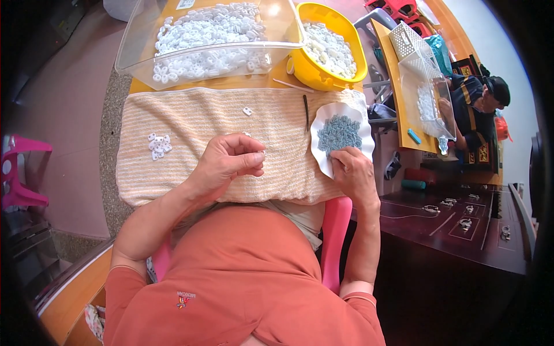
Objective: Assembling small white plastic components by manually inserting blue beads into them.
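Left hand (228, 161) pinching small white clip (259, 155) above striped towel (190, 115). Right hand (352, 173) curled, fingertips picking grey bits from white plate (323, 124) beside towel, close for reach.

Taking the yellow bowl (323, 63) as the landmark: a small white label (186, 4) with dark print sits well to its left, stuck on the far wall of the clear plastic tub (173, 69), mostly cut off by the picture's top edge. To the bowl's right, past the white lattice basket (407, 40), lies a crumpled teal plastic bag (441, 51). No signs or screens show.
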Tool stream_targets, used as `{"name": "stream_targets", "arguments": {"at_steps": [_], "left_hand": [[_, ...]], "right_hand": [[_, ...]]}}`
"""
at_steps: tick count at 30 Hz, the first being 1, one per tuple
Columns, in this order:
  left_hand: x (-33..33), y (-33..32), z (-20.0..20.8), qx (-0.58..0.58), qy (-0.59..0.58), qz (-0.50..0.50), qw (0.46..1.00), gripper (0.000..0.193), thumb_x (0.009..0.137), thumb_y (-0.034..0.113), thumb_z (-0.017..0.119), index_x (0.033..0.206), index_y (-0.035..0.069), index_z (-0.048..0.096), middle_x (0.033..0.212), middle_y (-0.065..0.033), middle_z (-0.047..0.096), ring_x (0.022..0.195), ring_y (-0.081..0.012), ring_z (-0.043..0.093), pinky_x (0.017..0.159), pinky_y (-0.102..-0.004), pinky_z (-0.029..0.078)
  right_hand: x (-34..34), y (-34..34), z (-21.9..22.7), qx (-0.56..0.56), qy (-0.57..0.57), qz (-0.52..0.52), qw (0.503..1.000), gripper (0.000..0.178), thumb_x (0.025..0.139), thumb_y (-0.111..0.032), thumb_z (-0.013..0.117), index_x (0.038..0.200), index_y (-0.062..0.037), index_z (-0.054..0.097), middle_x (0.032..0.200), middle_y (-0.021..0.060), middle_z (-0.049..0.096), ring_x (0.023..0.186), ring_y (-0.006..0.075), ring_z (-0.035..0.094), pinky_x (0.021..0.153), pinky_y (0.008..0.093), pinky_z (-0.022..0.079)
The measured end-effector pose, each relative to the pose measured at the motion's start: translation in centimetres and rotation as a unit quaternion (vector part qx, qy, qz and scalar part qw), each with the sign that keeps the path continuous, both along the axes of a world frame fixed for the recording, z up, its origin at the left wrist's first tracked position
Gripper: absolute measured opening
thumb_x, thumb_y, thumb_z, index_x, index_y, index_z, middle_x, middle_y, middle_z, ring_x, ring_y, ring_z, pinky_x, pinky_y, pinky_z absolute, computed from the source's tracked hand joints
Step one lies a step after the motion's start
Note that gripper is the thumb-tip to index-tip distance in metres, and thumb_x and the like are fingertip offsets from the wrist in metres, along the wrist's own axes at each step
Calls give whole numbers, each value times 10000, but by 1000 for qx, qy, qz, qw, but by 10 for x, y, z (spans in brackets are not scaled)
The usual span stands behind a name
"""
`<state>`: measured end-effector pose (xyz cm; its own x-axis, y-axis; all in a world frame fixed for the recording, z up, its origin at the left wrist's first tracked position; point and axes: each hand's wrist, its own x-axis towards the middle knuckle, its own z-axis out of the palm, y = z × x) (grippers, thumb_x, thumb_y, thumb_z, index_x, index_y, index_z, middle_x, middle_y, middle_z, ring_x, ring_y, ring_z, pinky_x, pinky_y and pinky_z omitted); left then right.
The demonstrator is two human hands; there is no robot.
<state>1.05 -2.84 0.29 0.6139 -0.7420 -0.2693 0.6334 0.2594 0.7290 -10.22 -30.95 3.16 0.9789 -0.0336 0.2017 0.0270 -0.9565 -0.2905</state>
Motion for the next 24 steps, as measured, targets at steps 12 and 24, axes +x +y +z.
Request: {"name": "stream_targets", "arguments": {"at_steps": [12, 24], "left_hand": [[0, 0, 1, 5, 4, 4, 1000, 148, 851, 69, 685, 987, 24, 649, 861, -42, 654, 767, -127, 639, 736, -281, 557], [-1, 0, -1, 5, 7, 5, 1000, 136, 861, 66, 673, 989, 24, 649, 871, -38, 656, 778, -121, 637, 740, -278, 554]], "right_hand": [[-4, 13, 11, 10, 61, -44, 997, 133, 833, -160, 660, 895, -47, 693, 857, 116, 643, 768, 307, 638, 683, 385, 501], [-20, 19, 7, -16, 33, -36, 999, 176, 864, -199, 643, 958, -55, 682, 950, 112, 618, 894, 312, 600, 739, 404, 484]]}}
